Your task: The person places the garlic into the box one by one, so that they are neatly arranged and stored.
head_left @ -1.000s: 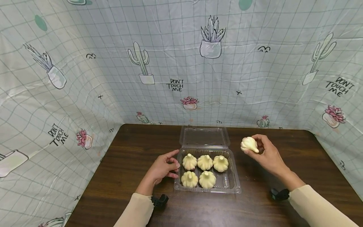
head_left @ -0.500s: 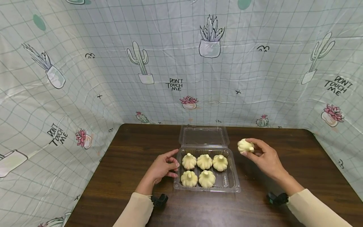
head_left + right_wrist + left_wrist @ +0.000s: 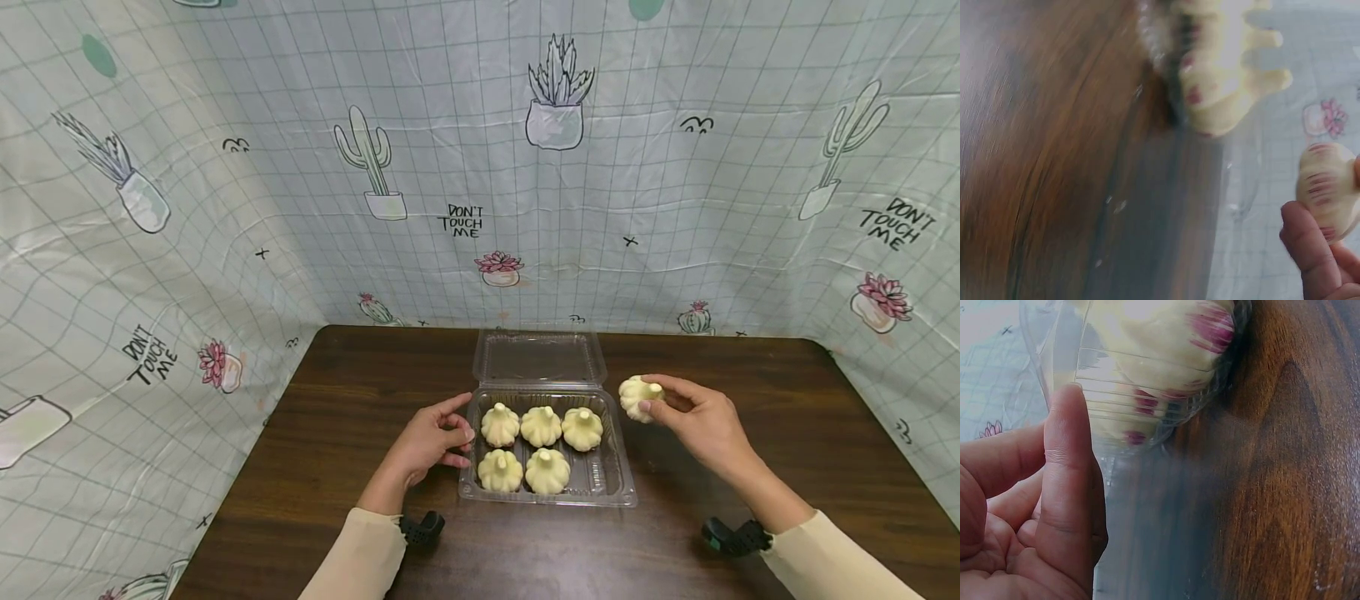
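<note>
My right hand [image 3: 708, 429] pinches a cream-coloured garlic bulb [image 3: 634, 400] between thumb and fingers, its stem toward the palm. The bulb hangs just right of a clear plastic clamshell box [image 3: 597, 477]. In the right wrist view the held garlic bulb [image 3: 1322, 185] shows purple-red streaks. Several more bulbs stand in the box, stems up: three along the back row, such as the middle one [image 3: 541, 427], and two in front, such as the left one [image 3: 500, 472]. My left hand [image 3: 423, 443] rests at the box's left side, fingers loosely spread, thumb [image 3: 1067, 437] against the clear wall.
The box's clear lid [image 3: 537, 358] lies folded back toward the rear of the dark wooden table [image 3: 360, 375]. The front right spot in the box has no bulb. Behind the table hangs a gridded curtain [image 3: 420, 275] with cactus prints.
My right hand has moved left and slightly toward me with the garlic bulb, closer to the box, and the bulb has turned a little. My left hand stays at the box's side.
</note>
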`<state>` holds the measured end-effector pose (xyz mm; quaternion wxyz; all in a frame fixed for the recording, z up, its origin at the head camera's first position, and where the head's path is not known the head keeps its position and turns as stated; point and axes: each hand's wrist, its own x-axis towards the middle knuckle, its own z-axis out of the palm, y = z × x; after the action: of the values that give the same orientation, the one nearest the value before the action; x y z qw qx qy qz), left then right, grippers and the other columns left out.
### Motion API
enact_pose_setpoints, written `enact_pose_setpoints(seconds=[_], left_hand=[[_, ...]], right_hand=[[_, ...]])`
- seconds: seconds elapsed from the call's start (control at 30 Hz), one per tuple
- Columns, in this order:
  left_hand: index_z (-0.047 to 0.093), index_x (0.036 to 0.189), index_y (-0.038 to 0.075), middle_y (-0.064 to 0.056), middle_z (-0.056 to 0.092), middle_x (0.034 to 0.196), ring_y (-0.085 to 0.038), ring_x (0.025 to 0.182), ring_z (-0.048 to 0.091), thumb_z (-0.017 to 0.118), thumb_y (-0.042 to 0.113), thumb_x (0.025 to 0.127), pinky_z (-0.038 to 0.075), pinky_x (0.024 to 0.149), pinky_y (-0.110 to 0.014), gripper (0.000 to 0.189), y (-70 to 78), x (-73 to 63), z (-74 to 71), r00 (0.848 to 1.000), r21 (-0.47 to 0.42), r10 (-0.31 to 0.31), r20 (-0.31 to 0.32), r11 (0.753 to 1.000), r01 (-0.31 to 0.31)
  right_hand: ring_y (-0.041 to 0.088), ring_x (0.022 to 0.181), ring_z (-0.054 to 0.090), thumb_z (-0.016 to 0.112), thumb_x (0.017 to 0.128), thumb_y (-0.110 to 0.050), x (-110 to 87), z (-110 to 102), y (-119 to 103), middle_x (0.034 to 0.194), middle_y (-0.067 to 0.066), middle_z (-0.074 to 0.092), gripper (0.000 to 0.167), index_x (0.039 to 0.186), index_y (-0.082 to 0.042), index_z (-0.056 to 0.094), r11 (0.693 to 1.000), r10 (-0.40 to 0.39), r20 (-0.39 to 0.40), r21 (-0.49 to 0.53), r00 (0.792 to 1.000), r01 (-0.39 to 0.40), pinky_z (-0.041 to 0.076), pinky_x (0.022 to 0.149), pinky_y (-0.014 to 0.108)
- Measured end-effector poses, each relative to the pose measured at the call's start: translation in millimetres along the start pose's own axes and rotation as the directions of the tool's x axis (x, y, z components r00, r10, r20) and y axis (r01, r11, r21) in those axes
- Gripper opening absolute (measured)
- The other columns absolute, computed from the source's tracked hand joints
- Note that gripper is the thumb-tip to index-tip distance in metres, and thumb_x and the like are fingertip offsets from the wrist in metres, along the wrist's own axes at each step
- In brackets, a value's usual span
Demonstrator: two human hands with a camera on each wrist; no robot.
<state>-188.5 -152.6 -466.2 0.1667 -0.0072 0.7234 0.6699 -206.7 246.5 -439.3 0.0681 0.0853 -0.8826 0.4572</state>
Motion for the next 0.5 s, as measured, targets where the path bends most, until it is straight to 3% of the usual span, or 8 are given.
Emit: enact_pose_setpoints(seconds=[0.07,0.13,0.3,0.5], left_hand=[[0.042,0.162,0.009,-0.01,0.058,0.102,-0.019,0.081,0.063,0.062,-0.005,0.102,0.066,0.065,-0.033,0.065,-0.3,0.2,-0.1,1.0,-0.004,0.001,0.002,1.0,-0.001],[0.042,0.162,0.009,-0.01,0.058,0.101,-0.019,0.081,0.063,0.062,-0.006,0.102,0.067,0.065,-0.034,0.065,-0.4,0.2,-0.2,1.0,-0.006,0.0,0.003,1.0,0.0],[0.042,0.162,0.009,-0.01,0.058,0.102,-0.019,0.08,0.063,0.062,-0.006,0.102,0.066,0.065,-0.033,0.065,-0.3,0.2,-0.2,1.0,-0.01,-0.005,0.001,1.0,0.005],[0.042,0.163,0.01,-0.01,0.058,0.101,-0.019,0.08,0.063,0.063,-0.005,0.102,0.066,0.065,-0.033,0.065,-0.4,0.9,0.1,1.0,-0.015,-0.012,-0.001,1.0,0.011]], right_hand=[[-0.003,0.082,0.072,0.081,0.096,-0.023,-1.5,-0.2,-3.7,0.118,0.015,0.075,0.04,0.132,-0.006,0.074,0.999,-0.003,0.009,0.032,1.0,0.003,0.062,0.068,0.022],[-0.008,0.087,0.069,0.082,0.095,-0.022,-3.2,-0.7,-7.2,0.124,0.014,0.072,0.039,0.13,-0.006,0.075,0.999,-0.02,0.002,0.027,1.0,0.02,0.063,0.069,0.022],[-0.024,0.105,0.05,0.084,0.093,-0.029,-8.6,-2.0,-14.3,0.131,0.009,0.073,0.036,0.126,-0.017,0.079,0.994,-0.059,-0.015,-0.092,0.998,0.058,0.052,0.079,0.011],[-0.025,0.109,0.047,0.084,0.092,-0.03,-16.2,1.0,-19.1,0.13,0.005,0.075,0.035,0.125,-0.022,0.079,0.992,-0.071,-0.006,-0.107,0.997,0.07,0.046,0.084,0.007]])
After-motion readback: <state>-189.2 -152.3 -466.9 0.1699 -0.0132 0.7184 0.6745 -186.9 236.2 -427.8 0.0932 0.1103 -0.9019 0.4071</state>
